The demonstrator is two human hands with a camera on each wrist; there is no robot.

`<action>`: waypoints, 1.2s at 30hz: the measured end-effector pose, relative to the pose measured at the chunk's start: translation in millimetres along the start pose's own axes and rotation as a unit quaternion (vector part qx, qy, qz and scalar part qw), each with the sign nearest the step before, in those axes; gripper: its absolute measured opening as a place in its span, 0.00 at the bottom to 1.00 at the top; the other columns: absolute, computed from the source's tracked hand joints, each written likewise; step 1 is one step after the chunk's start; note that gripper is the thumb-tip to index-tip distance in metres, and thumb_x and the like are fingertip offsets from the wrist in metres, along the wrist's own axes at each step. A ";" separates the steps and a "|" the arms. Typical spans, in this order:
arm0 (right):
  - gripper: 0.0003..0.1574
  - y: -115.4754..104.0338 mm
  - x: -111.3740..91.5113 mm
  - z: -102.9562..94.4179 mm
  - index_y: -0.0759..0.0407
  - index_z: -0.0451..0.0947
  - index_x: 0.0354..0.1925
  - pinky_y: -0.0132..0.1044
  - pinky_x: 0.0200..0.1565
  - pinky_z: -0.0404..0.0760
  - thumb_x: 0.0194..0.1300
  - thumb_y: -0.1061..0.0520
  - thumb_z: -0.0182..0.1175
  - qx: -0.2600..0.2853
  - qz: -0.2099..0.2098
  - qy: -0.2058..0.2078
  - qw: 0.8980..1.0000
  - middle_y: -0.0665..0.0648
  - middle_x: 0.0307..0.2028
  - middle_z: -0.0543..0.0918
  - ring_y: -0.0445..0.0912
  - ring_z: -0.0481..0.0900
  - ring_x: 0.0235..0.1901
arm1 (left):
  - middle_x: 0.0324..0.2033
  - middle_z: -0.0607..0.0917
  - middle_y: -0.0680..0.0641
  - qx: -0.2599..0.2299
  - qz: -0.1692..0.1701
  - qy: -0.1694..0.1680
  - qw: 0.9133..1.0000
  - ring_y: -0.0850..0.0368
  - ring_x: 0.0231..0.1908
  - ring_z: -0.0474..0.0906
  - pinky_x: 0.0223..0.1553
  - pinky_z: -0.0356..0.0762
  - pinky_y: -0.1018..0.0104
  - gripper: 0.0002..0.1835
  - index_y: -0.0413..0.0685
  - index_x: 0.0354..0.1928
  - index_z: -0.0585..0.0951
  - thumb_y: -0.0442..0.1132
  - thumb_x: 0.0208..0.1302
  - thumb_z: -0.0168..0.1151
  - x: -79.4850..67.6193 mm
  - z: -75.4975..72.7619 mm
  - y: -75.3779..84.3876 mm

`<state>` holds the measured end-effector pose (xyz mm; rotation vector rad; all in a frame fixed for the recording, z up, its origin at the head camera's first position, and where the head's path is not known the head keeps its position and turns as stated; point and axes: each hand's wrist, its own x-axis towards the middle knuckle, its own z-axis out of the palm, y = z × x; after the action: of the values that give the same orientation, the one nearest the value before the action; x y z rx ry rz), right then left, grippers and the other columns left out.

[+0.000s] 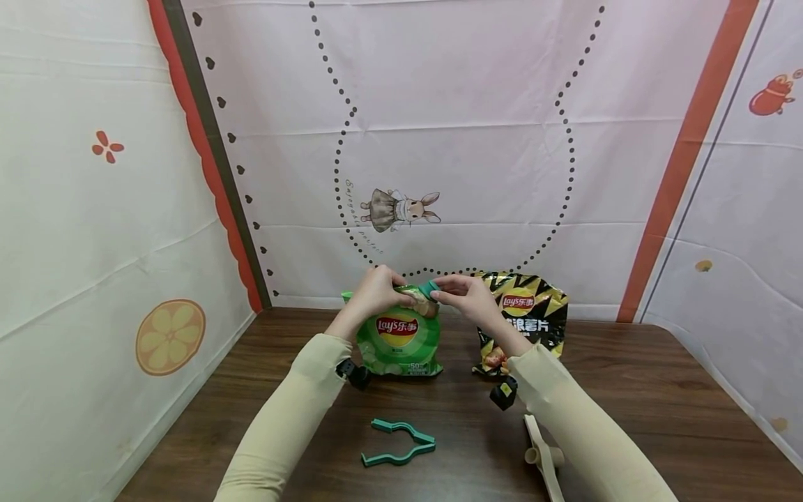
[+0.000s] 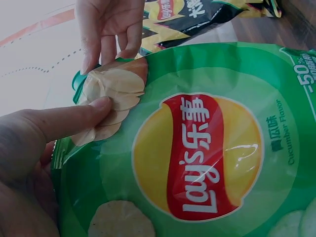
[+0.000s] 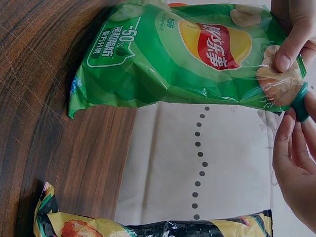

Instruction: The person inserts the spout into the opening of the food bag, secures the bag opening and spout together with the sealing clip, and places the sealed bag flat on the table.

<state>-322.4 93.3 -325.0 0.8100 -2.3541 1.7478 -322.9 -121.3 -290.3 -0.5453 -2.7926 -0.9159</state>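
Observation:
A green Lay's chip bag (image 1: 398, 341) stands upright on the table, its top edge gathered between both hands. My left hand (image 1: 379, 291) pinches the top of the bag, the thumb (image 2: 79, 120) pressing on its front and the fingers behind. My right hand (image 1: 467, 298) pinches a small round teal cap (image 3: 300, 102) at the bag's top right corner, between thumb and fingers. Part of the cap is hidden by the fingers and the bag film.
A black and yellow Lay's bag (image 1: 536, 317) stands to the right, partly behind my right forearm. Nearer on the wooden table (image 1: 301, 446) lie an opened teal bag clip (image 1: 404, 460) and a beige clip (image 1: 544, 457) with a round spout. A printed cloth (image 1: 502, 160) hangs behind.

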 end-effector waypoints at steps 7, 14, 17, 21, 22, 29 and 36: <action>0.21 -0.8 -0.1 -0.2 0.62 0.79 0.52 0.44 0.48 0.80 0.63 0.55 0.63 -0.011 -0.002 -0.001 1.000 0.64 0.48 0.83 0.51 0.83 0.46 | 0.24 0.87 0.52 -0.002 0.001 0.009 1.000 0.61 0.21 0.79 0.25 0.76 0.68 0.07 0.49 0.29 0.88 0.43 0.51 0.73 -1.1 2.3 -0.3; 0.20 2.5 1.5 -1.5 0.62 0.79 0.51 0.45 0.48 0.80 0.63 0.55 0.63 -0.006 0.003 -0.001 1.000 0.63 0.47 0.83 0.52 0.83 0.46 | 0.21 0.85 0.54 0.009 0.016 0.016 1.000 0.61 0.19 0.78 0.23 0.75 0.68 0.06 0.51 0.26 0.87 0.44 0.52 0.72 -0.9 3.9 -1.4; 0.20 3.3 1.3 -1.5 0.63 0.79 0.51 0.45 0.48 0.81 0.63 0.56 0.63 -0.003 0.000 -0.004 1.000 0.64 0.47 0.83 0.52 0.83 0.45 | 0.20 0.85 0.54 0.007 0.016 0.018 1.000 0.61 0.19 0.78 0.23 0.75 0.68 0.05 0.51 0.26 0.87 0.44 0.52 0.71 -0.9 4.9 -1.6; 0.20 3.4 1.4 -1.5 0.63 0.79 0.52 0.42 0.47 0.81 0.64 0.56 0.62 0.003 -0.001 -0.007 1.000 0.64 0.47 0.83 0.52 0.83 0.45 | 0.20 0.85 0.54 0.010 0.014 0.022 1.000 0.61 0.18 0.77 0.23 0.75 0.68 0.06 0.51 0.25 0.87 0.44 0.52 0.71 -1.3 5.4 -0.8; 0.20 3.6 1.5 -1.5 0.63 0.78 0.52 0.41 0.47 0.81 0.64 0.55 0.62 0.003 -0.001 -0.007 1.000 0.64 0.47 0.83 0.52 0.83 0.45 | 0.20 0.85 0.54 0.011 0.014 0.023 1.000 0.61 0.19 0.77 0.23 0.75 0.68 0.06 0.51 0.25 0.87 0.44 0.52 0.71 -1.3 5.6 -0.8; 0.20 3.1 1.6 -0.4 0.63 0.78 0.52 0.46 0.48 0.80 0.63 0.56 0.62 -0.002 -0.007 -0.008 1.000 0.64 0.48 0.83 0.53 0.83 0.46 | 0.20 0.85 0.55 0.011 0.019 0.032 0.999 0.61 0.20 0.78 0.24 0.75 0.68 0.06 0.52 0.23 0.86 0.44 0.52 0.72 -2.1 6.2 -3.1; 0.19 2.0 0.8 0.7 0.63 0.79 0.51 0.40 0.46 0.81 0.63 0.56 0.62 0.001 -0.002 -0.008 1.000 0.64 0.47 0.83 0.52 0.83 0.45 | 0.18 0.84 0.55 0.009 0.028 0.039 0.999 0.61 0.18 0.77 0.22 0.74 0.68 0.07 0.52 0.21 0.85 0.43 0.52 0.71 -3.7 7.6 -5.7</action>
<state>-323.9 92.8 -326.7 0.8318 -2.3597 1.7479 -321.9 -122.1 -300.4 -0.5684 -2.7001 -0.8810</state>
